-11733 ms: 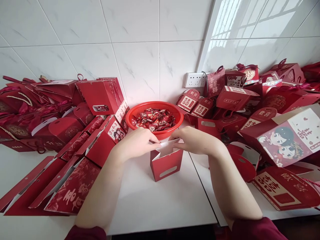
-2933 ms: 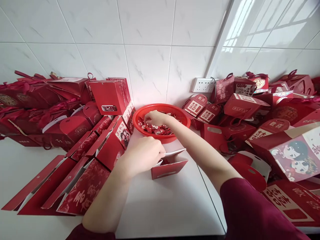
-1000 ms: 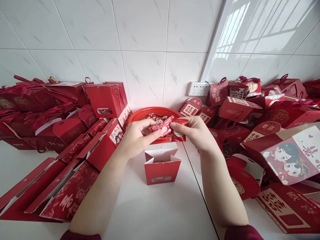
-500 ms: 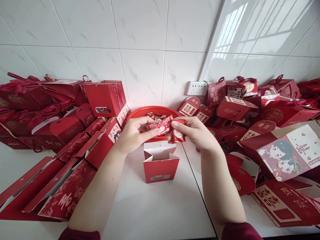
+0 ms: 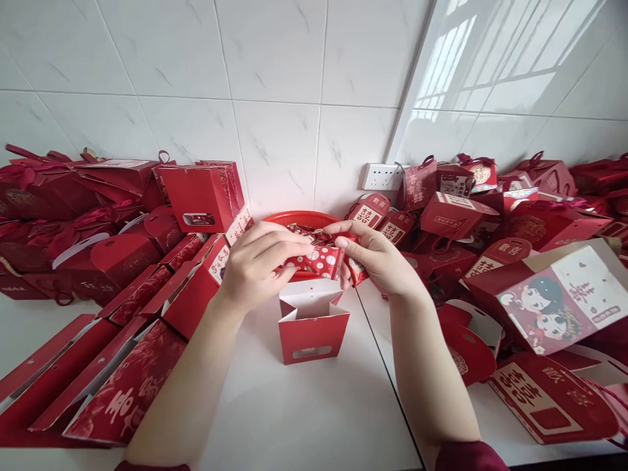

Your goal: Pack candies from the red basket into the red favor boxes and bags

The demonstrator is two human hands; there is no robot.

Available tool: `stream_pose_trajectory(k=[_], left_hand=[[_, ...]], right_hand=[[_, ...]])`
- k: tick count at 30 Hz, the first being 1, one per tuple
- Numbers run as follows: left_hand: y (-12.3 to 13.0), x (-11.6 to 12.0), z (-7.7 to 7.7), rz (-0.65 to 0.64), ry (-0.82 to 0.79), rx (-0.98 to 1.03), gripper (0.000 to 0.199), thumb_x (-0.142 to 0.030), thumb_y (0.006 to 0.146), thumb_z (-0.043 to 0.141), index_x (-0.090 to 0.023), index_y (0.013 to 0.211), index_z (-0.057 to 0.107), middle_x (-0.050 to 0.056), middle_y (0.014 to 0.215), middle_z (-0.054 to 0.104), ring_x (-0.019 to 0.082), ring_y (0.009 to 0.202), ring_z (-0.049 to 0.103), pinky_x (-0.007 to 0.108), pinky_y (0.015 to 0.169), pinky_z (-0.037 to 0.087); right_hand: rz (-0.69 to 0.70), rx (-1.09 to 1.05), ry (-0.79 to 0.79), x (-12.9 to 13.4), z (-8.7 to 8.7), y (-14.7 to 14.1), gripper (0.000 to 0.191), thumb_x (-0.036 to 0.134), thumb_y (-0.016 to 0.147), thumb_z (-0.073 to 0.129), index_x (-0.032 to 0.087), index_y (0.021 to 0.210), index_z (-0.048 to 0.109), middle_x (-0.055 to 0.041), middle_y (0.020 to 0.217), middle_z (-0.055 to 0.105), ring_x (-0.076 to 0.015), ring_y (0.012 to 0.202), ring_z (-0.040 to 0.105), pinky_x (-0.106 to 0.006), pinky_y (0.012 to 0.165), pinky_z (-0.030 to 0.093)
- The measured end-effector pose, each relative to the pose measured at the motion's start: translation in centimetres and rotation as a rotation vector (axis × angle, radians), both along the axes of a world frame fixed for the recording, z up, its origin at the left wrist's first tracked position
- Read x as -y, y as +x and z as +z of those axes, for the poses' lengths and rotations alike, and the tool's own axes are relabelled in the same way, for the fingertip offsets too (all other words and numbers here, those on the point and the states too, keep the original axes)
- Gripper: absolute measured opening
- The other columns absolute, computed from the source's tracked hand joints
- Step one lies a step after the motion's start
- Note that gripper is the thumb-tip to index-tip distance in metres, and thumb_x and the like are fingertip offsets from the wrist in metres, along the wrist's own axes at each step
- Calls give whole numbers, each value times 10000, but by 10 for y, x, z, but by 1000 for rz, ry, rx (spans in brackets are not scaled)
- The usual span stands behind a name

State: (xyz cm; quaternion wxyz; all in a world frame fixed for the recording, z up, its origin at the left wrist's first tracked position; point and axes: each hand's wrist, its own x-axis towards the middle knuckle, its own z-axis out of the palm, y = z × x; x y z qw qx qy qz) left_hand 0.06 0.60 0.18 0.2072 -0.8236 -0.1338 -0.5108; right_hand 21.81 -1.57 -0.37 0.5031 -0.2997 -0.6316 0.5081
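Observation:
My right hand point(image 5: 375, 258) is closed on small red candy packets, pinched between thumb and fingers. One dotted candy packet point(image 5: 321, 260) lies face-up toward me. Another red packet point(image 5: 357, 269) sticks out below my right thumb. My left hand point(image 5: 262, 261) bends over the dotted packet's left side, thumb and fingers apart; whether it touches is unclear. Below the hands stands an upright red gift box point(image 5: 314, 337), its white-lined top open and a small window in its front. Behind the hands, partly hidden, is a red plastic basket point(image 5: 299, 217) holding wrapped candies.
Rows of open red boxes point(image 5: 132, 386) stand at my left, with piled gift boxes point(image 5: 108, 255) behind. More red boxes point(image 5: 534, 373) heap up on the right. A power strip point(image 5: 383, 176) sits against the tiled wall point(image 5: 275, 144). The tabletop point(image 5: 314, 418) is white with a dark seam.
The dotted packet has turned to show its broad face. My left hand has rolled over it, its fingers now above the packet. My right hand keeps hold of the packets.

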Motion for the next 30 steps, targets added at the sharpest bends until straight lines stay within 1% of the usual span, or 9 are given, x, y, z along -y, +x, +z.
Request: stream_pose_trajectory(k=[3, 6, 8, 10, 12, 14, 18, 25, 30], left_hand=[[-1, -1, 4, -1, 1, -1, 412, 30, 709, 649, -260, 1001, 676, -24, 929, 742, 186, 875, 659, 352, 771, 561], [-4, -6, 6, 27, 16, -26, 445, -18, 707, 698, -287, 1061, 673, -5, 953, 726, 202, 873, 660, 372, 787, 558], [-7, -11, 5, 77, 29, -10, 461, -70, 700, 740, -315, 1086, 679, 14, 1005, 692, 196, 842, 651, 373, 782, 557], [-7, -15, 3, 127, 41, 21, 468, -105, 708, 750, -352, 1100, 685, 19, 975, 649, 172, 772, 624, 354, 740, 557], [-6, -18, 0, 144, 61, 22, 477, -110, 726, 734, -391, 1108, 684, 6, 848, 605, 155, 698, 580, 338, 701, 544], [-2, -18, -3, 143, 82, 7, 481, -97, 737, 713, -410, 1102, 687, 0, 765, 577, 158, 670, 548, 348, 704, 526], [5, -13, -6, 137, 17, -25, 439, -69, 748, 669, -396, 1039, 714, 24, 904, 643, 196, 808, 578, 371, 745, 515], [10, -4, -7, 106, -3, -21, 414, -39, 728, 652, -380, 951, 725, -3, 1128, 637, 237, 1077, 573, 430, 932, 484], [12, 2, -6, 134, -241, 28, 549, -56, 763, 593, -292, 1258, 580, 59, 1248, 581, 237, 1134, 565, 392, 915, 519]], right_hand=[[-310, -212, 196, 1, 8, 27, 349, 411, 857, 646, 220, 1138, 569, 85, 492, 496, -92, 389, 495, -204, 386, 380], [-718, -758, 601, 21, 16, 82, 208, 399, 891, 570, 225, 977, 646, 97, 482, 365, -47, 355, 326, -165, 328, 271], [-817, -1037, 796, 44, 18, 116, 479, 478, 981, 316, 176, 886, 675, 68, 509, 358, -29, 361, 278, -148, 325, 252], [-781, -984, 865, 64, 18, 132, 690, 531, 987, 114, 184, 837, 691, 62, 461, 304, -37, 317, 193, -170, 290, 193], [-681, -727, 870, 71, 17, 124, 539, 592, 959, 255, 281, 944, 695, 62, 440, 341, -48, 285, 181, -204, 278, 180], [-569, -392, 695, 62, 15, 98, 232, 514, 901, 534, 346, 1008, 654, 55, 475, 451, -64, 303, 322, -221, 319, 274], [-288, 225, 251, 22, 10, 43, 260, 453, 881, 599, 202, 928, 646, -13, 700, 643, -98, 484, 562, -230, 447, 438], [160, 303, 87, -4, -6, 18, 348, 478, 789, 700, 152, 901, 652, -35, 811, 692, -96, 533, 608, -227, 495, 511], [99, 322, 118, 1, -6, 17, 312, 453, 792, 703, 148, 827, 649, -33, 770, 690, -96, 532, 609, -216, 484, 490]])
